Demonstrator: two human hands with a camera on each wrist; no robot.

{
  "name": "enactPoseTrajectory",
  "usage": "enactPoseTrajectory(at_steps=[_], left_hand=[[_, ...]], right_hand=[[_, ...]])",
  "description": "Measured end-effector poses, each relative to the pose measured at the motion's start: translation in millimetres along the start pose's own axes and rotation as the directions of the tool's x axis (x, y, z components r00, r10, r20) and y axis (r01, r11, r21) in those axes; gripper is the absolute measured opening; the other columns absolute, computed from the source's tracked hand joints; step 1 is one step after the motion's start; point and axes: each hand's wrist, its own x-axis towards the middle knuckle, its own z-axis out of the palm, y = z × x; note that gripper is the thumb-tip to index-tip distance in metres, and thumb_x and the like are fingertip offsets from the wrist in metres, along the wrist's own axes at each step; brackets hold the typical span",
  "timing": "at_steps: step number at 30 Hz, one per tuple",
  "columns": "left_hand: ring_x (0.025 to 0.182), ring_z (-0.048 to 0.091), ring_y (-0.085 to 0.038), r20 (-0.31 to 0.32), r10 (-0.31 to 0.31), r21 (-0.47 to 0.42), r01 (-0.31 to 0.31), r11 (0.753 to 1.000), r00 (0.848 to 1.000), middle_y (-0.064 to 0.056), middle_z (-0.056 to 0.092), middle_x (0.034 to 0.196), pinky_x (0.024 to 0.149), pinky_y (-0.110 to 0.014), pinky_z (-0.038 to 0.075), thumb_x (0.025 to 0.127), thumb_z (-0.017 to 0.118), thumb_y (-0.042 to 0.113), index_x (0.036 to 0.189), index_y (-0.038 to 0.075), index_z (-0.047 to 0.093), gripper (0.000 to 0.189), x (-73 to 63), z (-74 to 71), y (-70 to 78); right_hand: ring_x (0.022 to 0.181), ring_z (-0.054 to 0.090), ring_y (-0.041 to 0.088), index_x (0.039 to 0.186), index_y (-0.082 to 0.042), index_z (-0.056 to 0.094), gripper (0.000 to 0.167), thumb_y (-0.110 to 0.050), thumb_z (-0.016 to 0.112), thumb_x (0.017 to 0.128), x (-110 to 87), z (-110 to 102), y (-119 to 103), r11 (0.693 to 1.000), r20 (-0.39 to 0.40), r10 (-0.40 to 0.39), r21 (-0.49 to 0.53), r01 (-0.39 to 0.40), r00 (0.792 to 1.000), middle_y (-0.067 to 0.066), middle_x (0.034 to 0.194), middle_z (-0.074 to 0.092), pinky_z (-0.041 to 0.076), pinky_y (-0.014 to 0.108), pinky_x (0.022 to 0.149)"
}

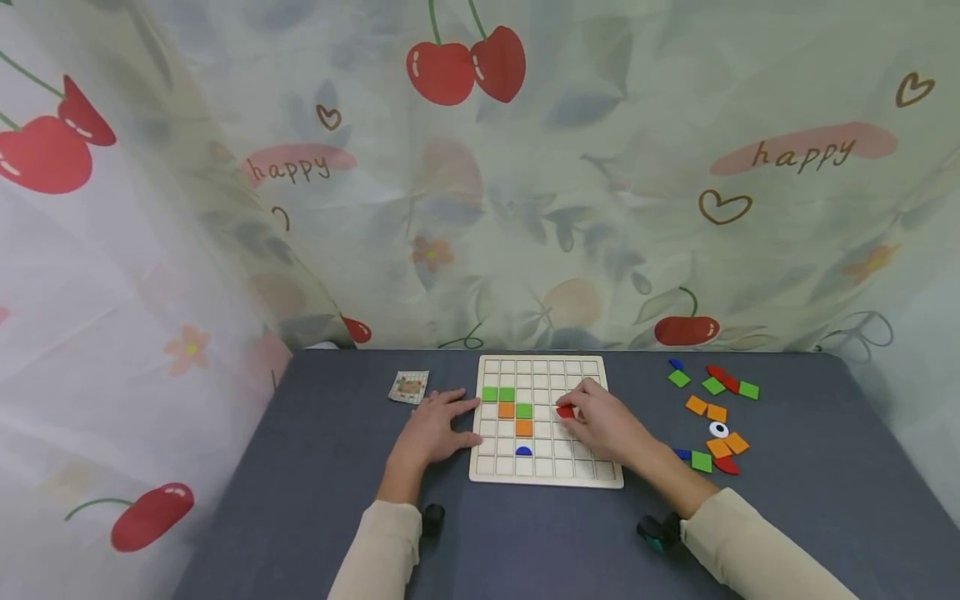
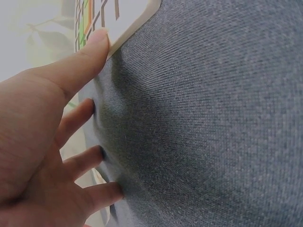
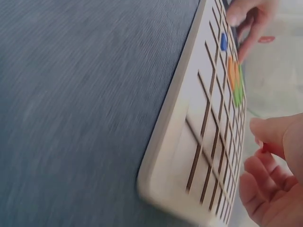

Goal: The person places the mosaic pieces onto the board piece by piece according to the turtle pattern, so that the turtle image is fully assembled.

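Observation:
A pale wooden grid board (image 1: 495, 468) lies on the dark table. My left hand (image 1: 435, 425) is at its left edge, fingers spread, with thumb and fingertip on the rim; the left wrist view shows the thumb (image 2: 97, 45) on the border. Over the right part of the grid, my right hand (image 1: 603, 421) pinches a small red tile (image 1: 565, 412) between thumb and finger. On the board sit green tiles (image 1: 490, 394), orange tiles (image 1: 523, 427) and a blue half-round tile (image 1: 523, 451). Most of the red tile is hidden by fingers in the right wrist view.
To the right lie loose tiles: several orange squares (image 1: 696, 405), green squares (image 1: 701, 462), red pieces (image 1: 726, 465), blue pieces (image 1: 677, 364) and a white disc with a dark centre (image 1: 718, 430). A small patterned card (image 1: 409, 387) lies left of the board. A printed curtain (image 1: 510, 208) hangs behind.

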Motion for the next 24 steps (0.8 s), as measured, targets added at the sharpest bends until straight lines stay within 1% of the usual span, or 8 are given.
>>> enactPoseTrajectory(at_steps=[6,13,16,21,24], left_hand=[[0.156,0.025,-0.044,0.004,0.005,0.000,-0.005,1.000,1.000,-0.001,0.041,0.164,0.123,-0.066,0.027,0.088,0.078,0.047,0.149,0.034,0.054,0.067,0.6,0.1,-0.6],[0.156,0.025,-0.044,0.010,-0.009,0.002,0.009,1.000,1.000,-0.001,0.041,0.164,0.123,-0.067,0.026,0.088,0.078,0.047,0.149,0.034,0.054,0.066,0.4,-0.9,-1.1],[0.156,0.025,-0.044,0.017,-0.005,0.006,0.005,1.000,1.000,-0.002,0.041,0.164,0.123,-0.068,0.026,0.088,0.077,0.047,0.149,0.034,0.054,0.066,0.0,-1.7,-0.6],[0.156,0.025,-0.044,0.027,-0.006,0.012,0.006,1.000,1.000,-0.002,0.041,0.164,0.122,-0.068,0.026,0.088,0.077,0.047,0.149,0.034,0.054,0.066,0.1,-2.5,-0.1],[0.156,0.025,-0.044,0.029,-0.010,0.011,0.010,1.000,1.000,-0.002,0.041,0.164,0.123,-0.068,0.026,0.088,0.077,0.047,0.149,0.034,0.053,0.067,0.8,-2.5,0.0]], right_hand=[[0.079,0.054,0.009,0.108,-0.010,0.073,0.019,-0.017,0.078,0.091,11.0,14.1,-19.4,0.999,0.028,0.000,0.049,-0.001,1.000,0.003,0.101,0.062,0.054,0.028,0.074],[0.081,0.052,0.010,0.102,-0.013,0.072,0.020,-0.020,0.082,0.086,26.1,29.1,-38.1,0.997,0.057,-0.003,0.078,-0.001,0.998,0.000,0.100,0.059,0.052,0.030,0.078],[0.080,0.051,0.010,0.102,-0.012,0.073,0.022,-0.021,0.084,0.085,32.6,35.0,-43.6,0.997,0.063,0.005,0.082,-0.010,0.998,0.000,0.098,0.058,0.052,0.031,0.077],[0.081,0.052,0.010,0.105,-0.011,0.073,0.026,-0.026,0.084,0.086,38.5,42.5,-49.8,0.998,0.089,-0.022,0.059,0.016,0.996,0.000,0.096,0.058,0.053,0.031,0.080],[0.082,0.053,0.011,0.107,-0.011,0.073,0.028,-0.025,0.084,0.085,39.3,44.5,-51.9,0.997,0.092,-0.040,0.065,0.034,0.995,0.001,0.097,0.058,0.054,0.033,0.081]])
